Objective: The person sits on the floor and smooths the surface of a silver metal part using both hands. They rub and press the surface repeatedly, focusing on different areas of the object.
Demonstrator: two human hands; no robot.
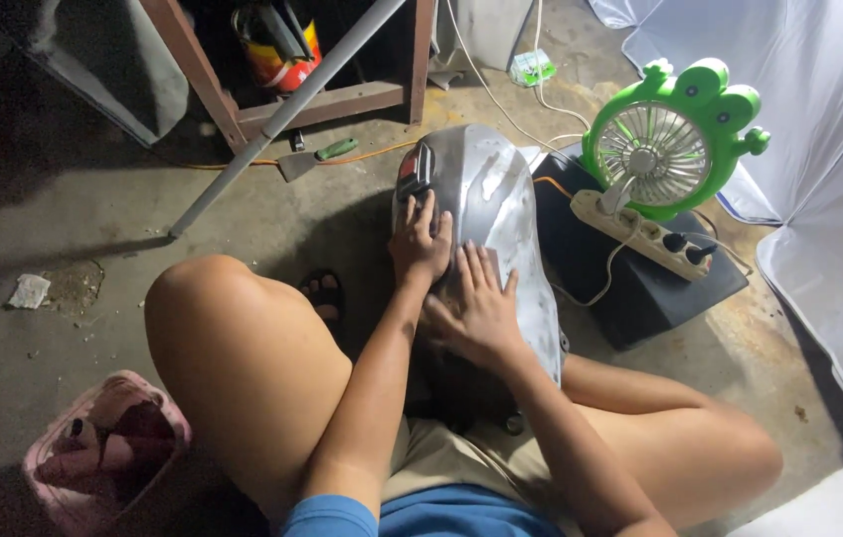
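Fender (501, 199) lengthwise, taillight end fwd

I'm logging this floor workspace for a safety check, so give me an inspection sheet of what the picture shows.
Surface: stained concrete floor.
Job's things: silver fender with red tail light, lying between the person's knees.
Hands: left hand and right hand both pressed flat on the fender, side by side.
Clutter: scraper, paper scrap, pink basket, sandal.
Cables: white cord and orange wire across the floor; power strip on a black box.
Surroundings: green fan, grey pipe, wooden frame, white sheet.
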